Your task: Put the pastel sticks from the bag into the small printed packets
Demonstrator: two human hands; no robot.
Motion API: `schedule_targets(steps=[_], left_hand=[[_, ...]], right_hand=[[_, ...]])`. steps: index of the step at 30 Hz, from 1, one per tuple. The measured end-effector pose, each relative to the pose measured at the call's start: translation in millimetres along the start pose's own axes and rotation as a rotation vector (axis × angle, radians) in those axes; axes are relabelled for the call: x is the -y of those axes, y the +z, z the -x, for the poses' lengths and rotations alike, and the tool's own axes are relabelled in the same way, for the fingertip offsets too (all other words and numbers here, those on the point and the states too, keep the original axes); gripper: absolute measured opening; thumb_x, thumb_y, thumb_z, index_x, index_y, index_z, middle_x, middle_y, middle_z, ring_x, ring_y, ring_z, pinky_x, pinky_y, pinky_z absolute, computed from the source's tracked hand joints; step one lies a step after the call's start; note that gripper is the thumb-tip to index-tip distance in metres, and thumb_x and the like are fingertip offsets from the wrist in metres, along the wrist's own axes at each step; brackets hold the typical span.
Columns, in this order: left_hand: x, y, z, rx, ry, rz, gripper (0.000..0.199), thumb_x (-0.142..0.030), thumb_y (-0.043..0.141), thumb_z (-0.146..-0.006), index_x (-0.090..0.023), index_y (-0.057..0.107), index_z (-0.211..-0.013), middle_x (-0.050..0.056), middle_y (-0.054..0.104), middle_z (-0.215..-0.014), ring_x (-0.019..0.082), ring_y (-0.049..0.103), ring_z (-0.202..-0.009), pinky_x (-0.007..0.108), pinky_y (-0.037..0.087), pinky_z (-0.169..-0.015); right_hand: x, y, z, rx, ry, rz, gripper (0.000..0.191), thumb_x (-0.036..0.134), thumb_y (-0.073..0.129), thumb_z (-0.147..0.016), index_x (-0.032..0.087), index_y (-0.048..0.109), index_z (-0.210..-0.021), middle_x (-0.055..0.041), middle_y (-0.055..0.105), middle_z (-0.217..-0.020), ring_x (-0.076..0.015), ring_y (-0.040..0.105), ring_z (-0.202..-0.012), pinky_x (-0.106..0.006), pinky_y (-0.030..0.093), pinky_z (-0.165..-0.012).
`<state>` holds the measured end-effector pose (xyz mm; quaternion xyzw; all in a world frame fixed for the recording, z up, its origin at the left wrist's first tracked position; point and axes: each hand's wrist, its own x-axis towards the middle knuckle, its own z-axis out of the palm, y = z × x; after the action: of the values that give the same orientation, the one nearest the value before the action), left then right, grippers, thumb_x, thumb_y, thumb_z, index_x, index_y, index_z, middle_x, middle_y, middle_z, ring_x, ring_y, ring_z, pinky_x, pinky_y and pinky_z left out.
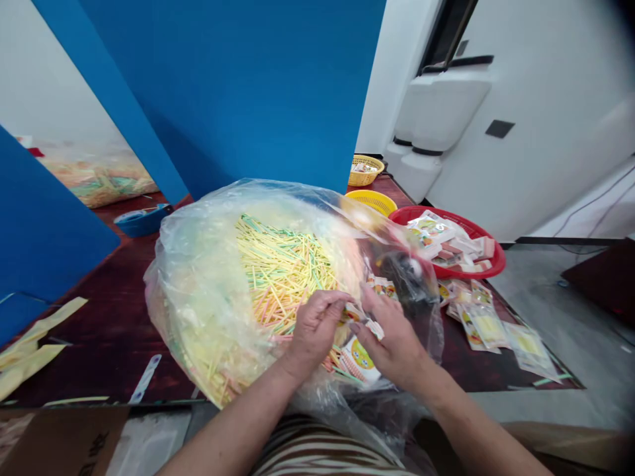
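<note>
A large clear plastic bag lies spread on the table, full of thin yellow, green and pink paper-like sticks. My left hand is over the bag, its thumb and fingers pinched on a small printed packet. Facing it, my right hand is close to the packet's other side, thumb and fingers apart and slightly blurred. Whether it touches the packet is hard to see. Just below the hands, a white card with a yellow cartoon face rests on the sticks. More printed packets show behind my right hand.
A red basket of packets stands at right, yellow baskets behind it. Filled clear packets lie on the dark red table near its right edge. A blue tray and yellow strips are at left, below blue panels.
</note>
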<state>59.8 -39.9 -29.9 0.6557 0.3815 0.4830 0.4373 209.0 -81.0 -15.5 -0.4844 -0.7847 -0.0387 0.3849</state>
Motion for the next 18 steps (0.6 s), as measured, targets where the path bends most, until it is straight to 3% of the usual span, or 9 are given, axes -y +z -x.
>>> schedule_targets(steps=[3, 5, 7, 10, 13, 15, 18], left_hand=[[-3.7, 7.5, 4.9, -0.024, 0.068, -0.063, 0.026, -0.028, 0.046, -0.086, -0.018, 0.057, -0.107, 0.008, 0.063, -0.103, 0.015, 0.058, -0.095, 0.028, 0.046, -0.085], [-2.4, 7.2, 8.7, -0.005, 0.105, -0.180, 0.027, -0.026, 0.046, -0.086, -0.017, 0.055, -0.110, 0.008, 0.064, -0.101, 0.015, 0.059, -0.093, 0.029, 0.046, -0.082], [0.0, 2.7, 13.0, 0.112, 0.198, -0.336, 0.021, -0.025, 0.046, -0.086, -0.018, 0.060, -0.100, 0.006, 0.067, -0.085, 0.015, 0.061, -0.080, 0.029, 0.046, -0.075], [1.3, -7.5, 17.4, 0.284, 0.357, -0.497, 0.021, -0.024, 0.045, -0.086, -0.019, 0.064, -0.091, 0.004, 0.068, -0.072, 0.015, 0.061, -0.069, 0.029, 0.043, -0.068], [-2.4, -19.3, 16.8, 0.272, 0.407, -0.550, 0.021, -0.022, 0.044, -0.086, -0.018, 0.064, -0.091, 0.005, 0.068, -0.071, 0.015, 0.061, -0.067, 0.028, 0.042, -0.064], [-6.2, -29.4, 15.0, 0.235, 0.402, -0.576, 0.021, -0.020, 0.044, -0.085, -0.017, 0.064, -0.089, 0.004, 0.067, -0.067, 0.014, 0.060, -0.064, 0.027, 0.041, -0.062], [-10.0, -48.2, 13.9, 0.185, 0.370, -0.593, 0.020, -0.018, 0.045, -0.084, -0.018, 0.064, -0.088, 0.004, 0.067, -0.067, 0.014, 0.060, -0.063, 0.026, 0.041, -0.062]], right_hand=[[-23.4, -8.1, 8.1, -0.008, 0.024, 0.088, 0.046, 0.016, 0.040, -0.085, 0.019, 0.037, -0.131, -0.0118, 0.063, -0.101, -0.0233, 0.057, -0.091, -0.039, 0.044, -0.077], [-52.9, -19.1, 15.0, 0.051, 0.143, 0.165, 0.038, 0.019, 0.040, -0.085, 0.017, 0.047, -0.122, -0.0120, 0.065, -0.093, -0.0233, 0.058, -0.084, -0.038, 0.045, -0.073], [-83.6, -28.1, 17.0, 0.199, 0.277, 0.312, 0.035, 0.020, 0.039, -0.084, 0.014, 0.056, -0.113, -0.0114, 0.065, -0.083, -0.0240, 0.058, -0.078, -0.038, 0.044, -0.069], [-101.9, -23.7, -2.6, 0.274, 0.300, 0.496, 0.029, 0.022, 0.042, -0.082, 0.016, 0.061, -0.103, -0.0123, 0.065, -0.093, -0.0265, 0.054, -0.087, -0.039, 0.041, -0.073], [-72.8, 9.5, -51.1, 0.273, 0.122, 0.391, 0.026, 0.024, 0.039, -0.086, 0.016, 0.063, -0.090, -0.0115, 0.063, -0.096, -0.0232, 0.051, -0.091, -0.036, 0.038, -0.081], [-41.7, 42.1, -89.0, 0.411, 0.035, 0.319, 0.028, 0.024, 0.036, -0.087, 0.016, 0.062, -0.087, -0.0108, 0.061, -0.092, -0.0221, 0.049, -0.091, -0.035, 0.037, -0.082], [-6.1, 87.1, -131.7, 0.603, 0.068, 0.309, 0.028, 0.034, 0.042, -0.084, 0.015, 0.060, -0.096, -0.0125, 0.057, -0.105, -0.0267, 0.045, -0.100, -0.039, 0.037, -0.081]])
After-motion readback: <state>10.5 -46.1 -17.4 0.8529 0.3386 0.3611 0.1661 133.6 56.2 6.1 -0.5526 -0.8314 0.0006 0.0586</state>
